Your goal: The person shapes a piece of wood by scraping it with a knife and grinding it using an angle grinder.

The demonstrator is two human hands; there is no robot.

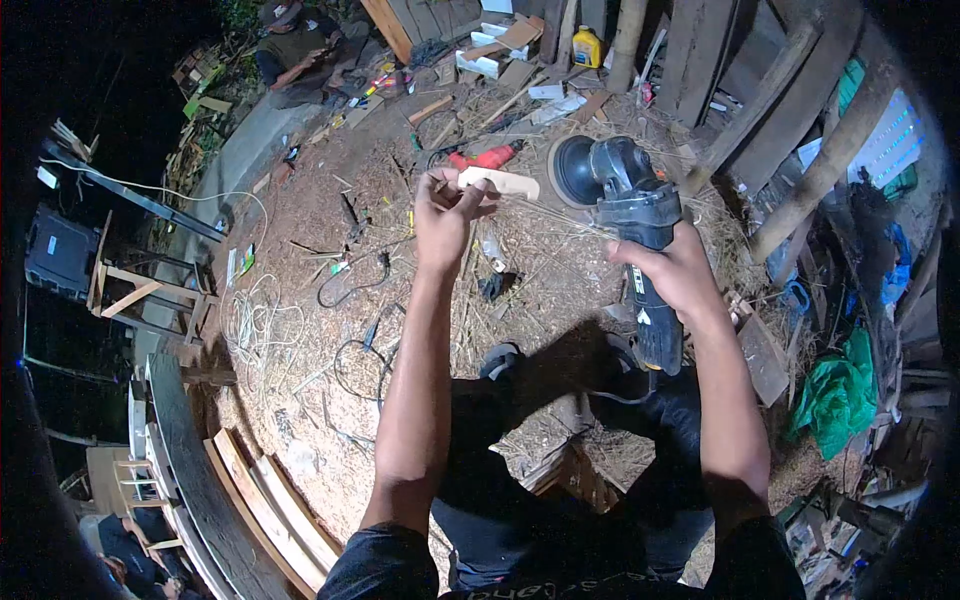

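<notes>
My left hand (447, 215) pinches one end of a small pale wooden piece (508, 184) with a rounded far end. In my right hand (676, 270) is a black angle grinder (640, 210), gripped around its body. Its round sanding disc (573, 172) faces left, toward the wooden piece, with a narrow gap between them. Whether the disc is spinning I cannot tell. A red power tool (487, 158) lies on the ground just beyond the wooden piece, partly hidden by it.
Wood shavings and cords (262, 325) cover the ground. Planks (270, 505) lie at lower left, near a wooden stand (155, 290). Posts (825, 180) lean at right, above a green plastic bag (842, 400). A yellow bottle (587, 47) stands at the back. Another person (300, 50) sits at upper left.
</notes>
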